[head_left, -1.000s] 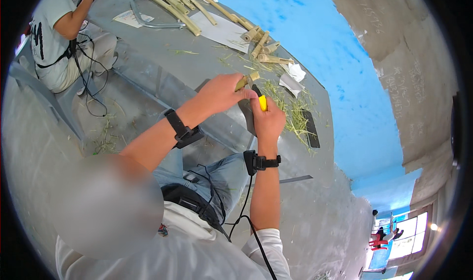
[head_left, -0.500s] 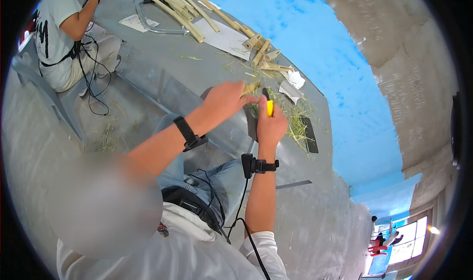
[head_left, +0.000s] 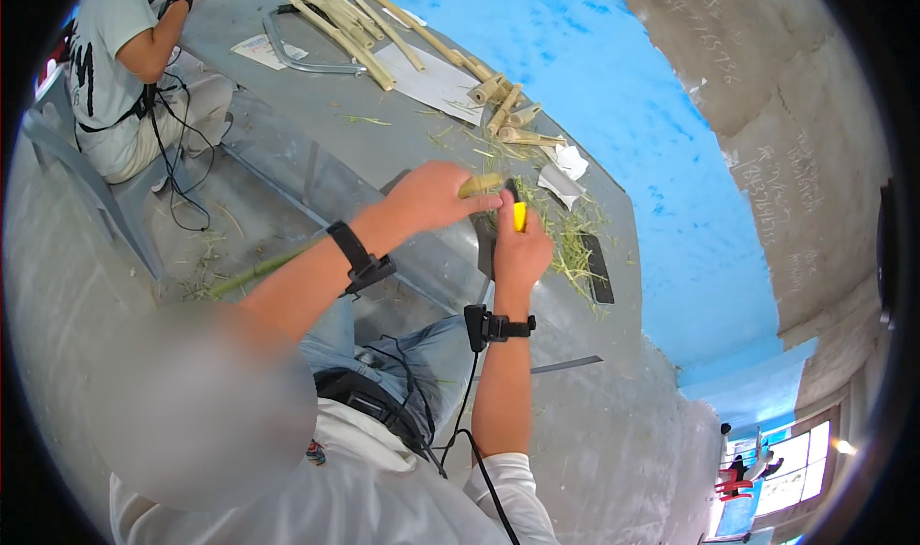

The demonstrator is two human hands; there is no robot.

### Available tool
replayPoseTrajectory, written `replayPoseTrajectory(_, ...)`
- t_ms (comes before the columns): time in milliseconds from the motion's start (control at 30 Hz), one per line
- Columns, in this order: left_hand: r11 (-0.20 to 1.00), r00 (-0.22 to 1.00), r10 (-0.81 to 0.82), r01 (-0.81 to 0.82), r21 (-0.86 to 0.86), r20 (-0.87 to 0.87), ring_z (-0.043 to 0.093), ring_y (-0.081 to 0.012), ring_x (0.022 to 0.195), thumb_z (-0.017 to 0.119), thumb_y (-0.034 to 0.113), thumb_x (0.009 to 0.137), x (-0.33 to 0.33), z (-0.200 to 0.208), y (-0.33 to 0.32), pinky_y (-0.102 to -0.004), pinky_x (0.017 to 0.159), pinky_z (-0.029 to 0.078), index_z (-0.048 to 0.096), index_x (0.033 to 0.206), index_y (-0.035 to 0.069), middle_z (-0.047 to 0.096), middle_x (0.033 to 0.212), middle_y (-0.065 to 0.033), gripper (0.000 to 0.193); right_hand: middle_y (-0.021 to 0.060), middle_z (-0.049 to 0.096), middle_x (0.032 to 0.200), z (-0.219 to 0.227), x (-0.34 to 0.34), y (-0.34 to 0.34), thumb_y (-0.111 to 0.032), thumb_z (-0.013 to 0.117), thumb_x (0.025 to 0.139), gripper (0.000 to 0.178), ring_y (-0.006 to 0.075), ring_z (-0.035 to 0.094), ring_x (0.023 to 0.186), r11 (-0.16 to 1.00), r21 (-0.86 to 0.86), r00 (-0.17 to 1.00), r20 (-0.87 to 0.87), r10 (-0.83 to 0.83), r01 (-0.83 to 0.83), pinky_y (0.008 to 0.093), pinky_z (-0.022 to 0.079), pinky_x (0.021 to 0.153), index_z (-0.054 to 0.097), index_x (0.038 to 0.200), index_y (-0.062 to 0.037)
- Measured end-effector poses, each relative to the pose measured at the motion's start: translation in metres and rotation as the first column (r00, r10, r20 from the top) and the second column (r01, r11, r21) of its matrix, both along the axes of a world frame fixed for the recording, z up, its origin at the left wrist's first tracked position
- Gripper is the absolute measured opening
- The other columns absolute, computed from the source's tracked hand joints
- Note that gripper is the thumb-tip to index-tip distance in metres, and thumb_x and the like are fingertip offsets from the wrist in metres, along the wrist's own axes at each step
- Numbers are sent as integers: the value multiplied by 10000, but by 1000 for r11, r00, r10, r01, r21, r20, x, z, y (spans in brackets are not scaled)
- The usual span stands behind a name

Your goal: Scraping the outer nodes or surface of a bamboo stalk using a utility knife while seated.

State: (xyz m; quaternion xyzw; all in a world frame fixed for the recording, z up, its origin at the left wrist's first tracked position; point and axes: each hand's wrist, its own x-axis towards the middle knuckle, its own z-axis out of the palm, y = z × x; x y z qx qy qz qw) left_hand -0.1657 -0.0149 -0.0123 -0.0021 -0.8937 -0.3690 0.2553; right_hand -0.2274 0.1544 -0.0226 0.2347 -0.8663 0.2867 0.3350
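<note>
My left hand (head_left: 429,196) is closed around a bamboo stick (head_left: 481,185), whose pale end pokes out past my fingers. A greener length of bamboo (head_left: 257,273) shows beneath my left forearm; it seems to be the same stick, though my arm hides the middle. In my right hand (head_left: 523,253) is a yellow and black knife (head_left: 519,216), its blade hard to make out. My right thumb reaches up to the left fingertips, beside the stick's end. Green shavings (head_left: 573,248) lie on the grey table just beyond my right hand.
Bamboo sticks (head_left: 331,18), short bamboo pieces (head_left: 503,109), a hacksaw-like metal frame (head_left: 307,58) and white paper (head_left: 426,80) lie on the table (head_left: 268,104). A dark phone (head_left: 597,269) rests beside the shavings. Another person (head_left: 144,75) sits at the far left on a grey chair (head_left: 91,176).
Both hands have shifted slightly left. The bamboo has turned, so its end lies flatter and its greener length shows under my left forearm. My right thumb has risen beside the knife.
</note>
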Motion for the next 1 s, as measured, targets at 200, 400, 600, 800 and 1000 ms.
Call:
replayPoseTrajectory(200, 985, 993, 112, -107, 136, -29, 605, -455, 670, 650, 529, 912, -2, -5, 4, -509, 613, 478, 617, 751, -21, 614, 672, -233, 574, 200, 601, 640, 11, -3, -2, -514, 629, 951, 538, 359, 553, 565, 916, -400, 994, 83, 64, -25, 422, 438, 556, 636, 800, 2)
replayPoseTrajectory(400, 989, 984, 147, -149, -15, -99, 648, -450, 761, 673, 459, 881, -12, -20, 3, -515, 676, 515, 651, 780, -9, 660, 767, -238, 479, 175, 592, 629, -1, 3, 4, -539, 685, 897, 520, 343, 546, 554, 978, -189, 989, 108, 106, -84, 406, 443, 553, 642, 769, -37)
replayPoseTrajectory(600, 994, 991, -105, 103, 31, 80, 614, -448, 812, 736, 442, 839, -3, -1, -10, -486, 712, 476, 607, 890, -36, 641, 842, -258, 497, 137, 577, 597, 0, 3, 5, -587, 714, 846, 543, 331, 543, 524, 994, -44, 991, 78, 105, -102, 401, 437, 518, 635, 727, -64)
replayPoseTrajectory(800, 962, 963, -259, 250, 110, 77, 567, -318, 717, 795, 467, 799, -13, -12, -24, -412, 669, 456, 560, 875, -19, 585, 763, -166, 545, 148, 583, 603, 1, 5, 4, -593, 710, 843, 552, 336, 547, 527, 993, -11, 990, 72, 121, -121, 410, 435, 521, 630, 718, -61)
replayPoseTrajectory(1000, 922, 917, -364, 329, 206, 165, 534, -228, 711, 702, 700, 806, -3, 2, -28, -380, 638, 438, 528, 855, 15, 522, 742, -104, 709, 160, 614, 638, -2, 2, 4, -593, 691, 855, 545, 367, 586, 558, 994, 67, 994, 77, 78, -83, 434, 446, 525, 626, 726, -68)
